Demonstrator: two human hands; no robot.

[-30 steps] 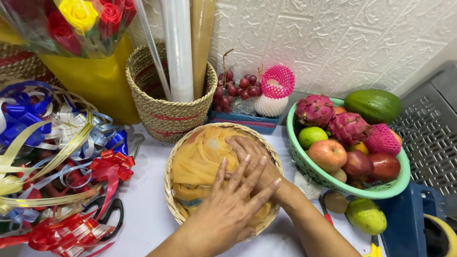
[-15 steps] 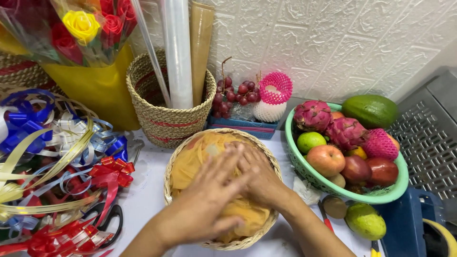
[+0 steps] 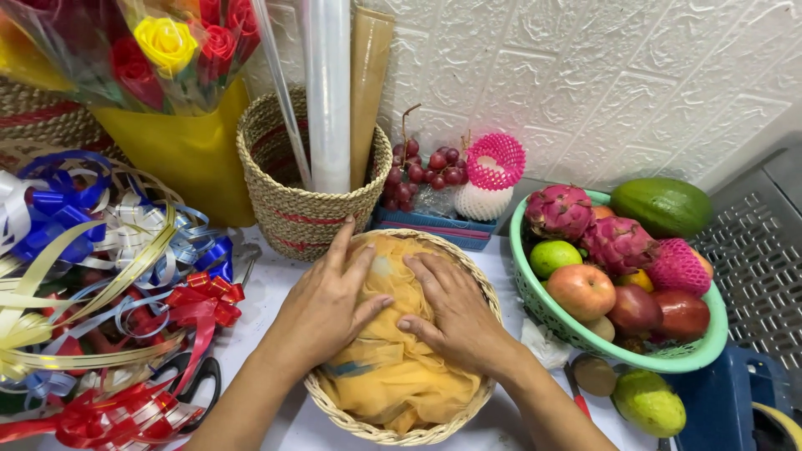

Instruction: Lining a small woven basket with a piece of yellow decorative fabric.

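Two flat, spread hands, my left hand and right hand, press the crumpled orange-yellow tissue paper into the round woven wicker basket at the bench's near edge; neither grip closes on anything. I judge uneven pressure could tip the basket or tear the thin paper. Behind, the green plastic fruit bowl crowds the right edge.

white worktop, round wicker basket sitting on it, taller woven basket behind, pile of ribbon bows on the left, black scissors, green fruit bowl right, loose green fruit beside it
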